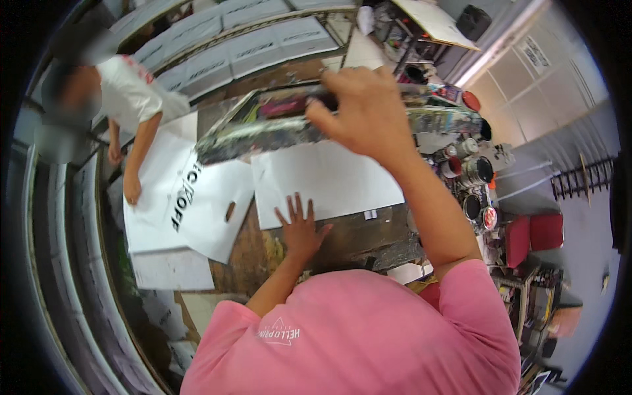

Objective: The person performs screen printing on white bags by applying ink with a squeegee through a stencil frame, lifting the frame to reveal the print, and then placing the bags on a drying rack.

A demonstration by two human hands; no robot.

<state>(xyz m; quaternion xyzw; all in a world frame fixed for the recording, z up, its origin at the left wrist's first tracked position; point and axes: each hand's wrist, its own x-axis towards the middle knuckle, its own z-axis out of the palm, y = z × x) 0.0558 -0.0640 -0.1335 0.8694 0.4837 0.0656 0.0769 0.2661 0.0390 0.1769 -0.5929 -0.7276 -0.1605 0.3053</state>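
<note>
My left hand (301, 230) lies flat with its fingers spread on the near edge of a blank white bag (336, 181), which rests on the worktable. Above the bag's far side, a paint-stained screen-printing frame (263, 137) stands tilted up off the table. My right hand (368, 113) reaches across and grips this frame, with fingers bent over it; their tips are partly hidden. Left of the blank bag is a white bag (158, 204) with black lettering and an oval handle slot.
At the left a co-worker's hand (133, 189) touches the lettered bag. Ink jars and tubs (475, 171) crowd the table's right side. Printed white bags (250, 59) lie on racks at the back, and more racks (72, 263) line the left. Red chairs (545, 232) stand at right.
</note>
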